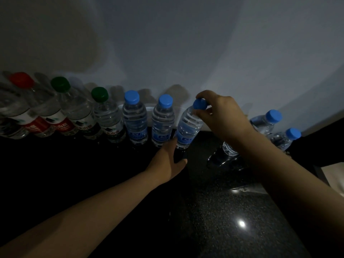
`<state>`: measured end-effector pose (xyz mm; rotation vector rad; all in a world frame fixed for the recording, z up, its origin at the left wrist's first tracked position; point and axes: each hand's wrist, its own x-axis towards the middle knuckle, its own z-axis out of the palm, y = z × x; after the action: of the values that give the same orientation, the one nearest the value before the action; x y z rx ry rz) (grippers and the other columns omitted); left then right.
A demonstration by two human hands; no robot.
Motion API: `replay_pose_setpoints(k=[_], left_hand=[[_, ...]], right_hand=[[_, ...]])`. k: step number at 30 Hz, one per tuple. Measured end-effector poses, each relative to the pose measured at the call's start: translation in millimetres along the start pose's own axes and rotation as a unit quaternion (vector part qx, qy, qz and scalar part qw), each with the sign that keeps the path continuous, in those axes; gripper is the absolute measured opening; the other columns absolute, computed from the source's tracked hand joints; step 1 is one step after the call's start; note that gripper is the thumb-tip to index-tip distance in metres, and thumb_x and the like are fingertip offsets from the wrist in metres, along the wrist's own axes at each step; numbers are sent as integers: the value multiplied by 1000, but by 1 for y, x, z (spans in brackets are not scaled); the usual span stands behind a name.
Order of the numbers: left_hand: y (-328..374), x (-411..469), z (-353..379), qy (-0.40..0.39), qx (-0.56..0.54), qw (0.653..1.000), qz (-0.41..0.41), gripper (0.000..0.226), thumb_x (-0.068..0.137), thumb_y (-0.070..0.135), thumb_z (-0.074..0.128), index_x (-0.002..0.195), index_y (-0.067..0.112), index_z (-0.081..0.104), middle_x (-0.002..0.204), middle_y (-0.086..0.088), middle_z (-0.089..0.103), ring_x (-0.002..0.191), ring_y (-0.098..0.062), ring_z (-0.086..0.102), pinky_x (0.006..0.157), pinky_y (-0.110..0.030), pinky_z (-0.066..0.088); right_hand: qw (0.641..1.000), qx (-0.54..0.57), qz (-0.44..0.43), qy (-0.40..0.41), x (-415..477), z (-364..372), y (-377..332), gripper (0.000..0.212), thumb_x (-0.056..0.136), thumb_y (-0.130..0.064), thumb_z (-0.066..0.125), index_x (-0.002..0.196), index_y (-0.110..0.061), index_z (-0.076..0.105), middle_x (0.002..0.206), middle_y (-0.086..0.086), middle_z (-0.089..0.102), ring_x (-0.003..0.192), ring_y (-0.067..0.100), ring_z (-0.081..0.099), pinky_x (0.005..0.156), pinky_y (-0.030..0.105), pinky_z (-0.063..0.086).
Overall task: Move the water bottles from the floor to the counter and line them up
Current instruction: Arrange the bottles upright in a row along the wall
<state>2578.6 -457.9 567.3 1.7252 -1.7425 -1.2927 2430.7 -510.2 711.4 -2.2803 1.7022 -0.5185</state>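
Counter (242, 211), dark, along wall: row of capped bottles across mid-frame. Right hand (221, 112) pinches blue cap of third blue bottle (188, 125), tilted. Left hand (167, 161) spread at its base. Risk: tilted bottle tips, toppling neighbouring blue bottle (162, 121).

We only get one wide head view, looking forward and down from close above the dark counter (232, 211), facing the wall (167, 43) right behind it.
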Motion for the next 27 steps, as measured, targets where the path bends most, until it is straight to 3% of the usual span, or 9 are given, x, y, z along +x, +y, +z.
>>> replay_pose_setpoints(k=[5, 8, 10, 16, 20, 22, 27], left_hand=[[-4, -6, -2, -3, -5, 1000, 8, 81, 86, 33, 66, 151, 23, 19, 157, -2, 24, 141, -19, 31, 112, -41, 37], [-3, -8, -1, -13, -28, 999, -20, 81, 83, 31, 71, 149, 27, 25, 153, -3, 31, 136, -21, 37, 109, -41, 41], [1, -9, 0, -30, -52, 998, -36, 81, 81, 29, 73, 147, 31, 26, 151, -1, 33, 133, -23, 40, 107, -41, 43], [20, -12, 9, -34, 6, 999, 31, 75, 84, 36, 68, 147, 27, 28, 152, 2, 32, 136, -16, 37, 110, -40, 40], [37, -9, 16, -54, 32, 997, 49, 72, 86, 36, 66, 146, 27, 28, 154, 1, 29, 138, -17, 34, 110, -40, 39], [45, -6, 23, -55, 43, 996, 61, 71, 87, 35, 65, 147, 25, 28, 153, 0, 30, 138, -17, 35, 110, -40, 40], [59, 3, 41, -56, 49, 994, 77, 70, 87, 33, 66, 146, 22, 31, 151, -3, 33, 135, -18, 38, 109, -40, 41]], right_hand=[[999, 9, 27, -33, -8, -7, 3, 63, 85, -31, 69, 139, -16, 41, 128, 9, 60, 109, 24, 61, 92, 43, 52], [999, 20, 34, -37, -24, -15, 5, 65, 84, -30, 70, 140, -16, 41, 128, 7, 59, 106, 19, 62, 92, 39, 53], [999, 23, 38, -32, -38, -20, 9, 61, 84, -28, 70, 138, -16, 44, 125, 6, 60, 103, 17, 62, 91, 37, 53], [998, 4, 65, -8, -73, -44, 37, 40, 85, -26, 69, 122, -13, 58, 106, 3, 66, 90, 15, 65, 84, 37, 56], [995, -19, 100, 26, -85, -60, 59, 27, 84, -28, 69, 108, -15, 65, 92, -1, 69, 77, 11, 64, 72, 27, 53], [991, -25, 119, 51, -89, -68, 71, 27, 83, -32, 67, 105, -16, 67, 88, -2, 68, 74, 11, 64, 71, 30, 54], [984, -47, 157, 62, -86, -76, 95, 42, 86, -32, 66, 124, -16, 57, 110, 5, 64, 79, 15, 63, 72, 33, 55]])
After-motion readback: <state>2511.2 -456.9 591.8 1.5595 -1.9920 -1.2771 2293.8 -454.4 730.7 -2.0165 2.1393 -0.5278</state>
